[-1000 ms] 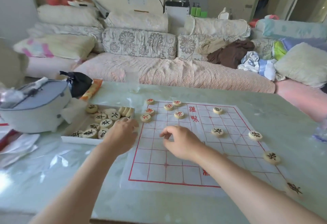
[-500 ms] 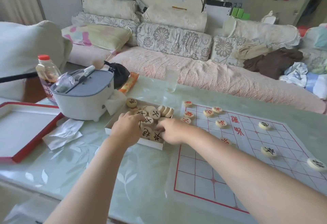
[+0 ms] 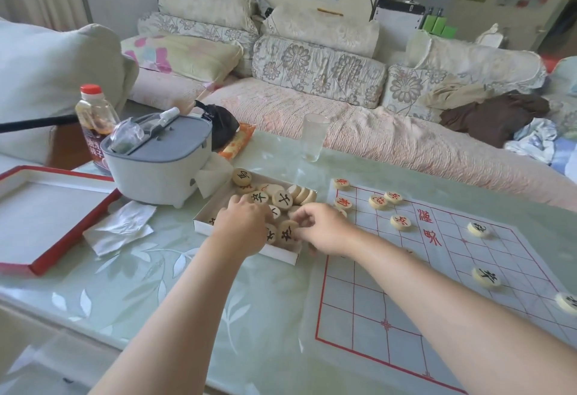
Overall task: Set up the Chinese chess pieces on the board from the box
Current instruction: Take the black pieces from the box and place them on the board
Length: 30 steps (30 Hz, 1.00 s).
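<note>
Head view: your right hand (image 3: 324, 232) pinches a black-lettered piece (image 3: 287, 231) in the box (image 3: 282, 254). Your left hand (image 3: 242, 226) digs among the pieces (image 3: 282, 199), its grip hidden. Crowded hands may flick pieces out, and a low pull-back may drag the paper board (image 3: 359, 301).

Grey container (image 3: 156, 169), glass (image 3: 313, 138) crowd box (image 3: 281, 254); near board (image 3: 359, 301) squares free

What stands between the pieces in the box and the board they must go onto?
Nothing visible. The white box lies right beside the board's left edge; the right hand pinches a wooden piece inside it, the left hand reaches in, and the drinking glass stands farther back, off that path.
</note>
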Motion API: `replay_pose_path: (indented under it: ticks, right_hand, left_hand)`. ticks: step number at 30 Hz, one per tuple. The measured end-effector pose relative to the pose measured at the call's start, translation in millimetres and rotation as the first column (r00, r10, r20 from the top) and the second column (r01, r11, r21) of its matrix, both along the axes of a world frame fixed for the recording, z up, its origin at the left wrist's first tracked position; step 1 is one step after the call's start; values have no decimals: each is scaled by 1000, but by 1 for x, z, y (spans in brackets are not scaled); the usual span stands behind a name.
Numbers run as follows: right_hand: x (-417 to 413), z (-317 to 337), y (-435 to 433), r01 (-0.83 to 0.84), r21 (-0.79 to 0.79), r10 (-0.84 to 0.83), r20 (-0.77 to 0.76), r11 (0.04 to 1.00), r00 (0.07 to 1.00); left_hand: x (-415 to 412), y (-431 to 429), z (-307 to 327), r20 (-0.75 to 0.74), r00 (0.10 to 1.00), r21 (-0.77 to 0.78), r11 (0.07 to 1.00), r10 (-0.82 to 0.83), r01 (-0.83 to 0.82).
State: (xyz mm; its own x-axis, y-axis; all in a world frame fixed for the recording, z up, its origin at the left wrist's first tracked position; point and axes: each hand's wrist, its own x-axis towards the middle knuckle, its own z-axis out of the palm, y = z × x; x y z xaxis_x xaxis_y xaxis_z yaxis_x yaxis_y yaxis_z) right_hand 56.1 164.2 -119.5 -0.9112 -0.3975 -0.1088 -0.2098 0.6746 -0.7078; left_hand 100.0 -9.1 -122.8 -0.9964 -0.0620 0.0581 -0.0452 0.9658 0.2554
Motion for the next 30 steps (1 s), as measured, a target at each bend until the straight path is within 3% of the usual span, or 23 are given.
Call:
replay_pose_path:
  ticks: [4, 8, 18, 20, 23, 30]
  right_hand:
    - [4, -2, 10, 101, -217, -91, 56, 971, 994]
    - [10, -1, 23, 157, -336, -111, 151, 929, 982]
    - [33, 7, 76, 187, -299, -144, 159, 936, 977]
    - [39, 8, 92, 209, -294, -163, 173, 933, 971]
    - [49, 11, 119, 259, -294, -204, 206, 920, 957]
    - [77, 12, 197, 381, -275, -334, 202, 883, 921]
  left_hand:
    - [1, 6, 1, 29, 1000, -99, 995, -2, 5]
    - [0, 9, 0, 29, 1000, -146, 989, -13, 17]
    - [2, 31, 17, -80, 997, -101, 995, -17, 9]
    - [4, 41, 25, -201, 980, -34, 999, 4, -11]
    - [12, 71, 34, -348, 938, 205, 976, -2, 79]
    - [32, 170, 35, -177, 958, 419, 864, -226, 281]
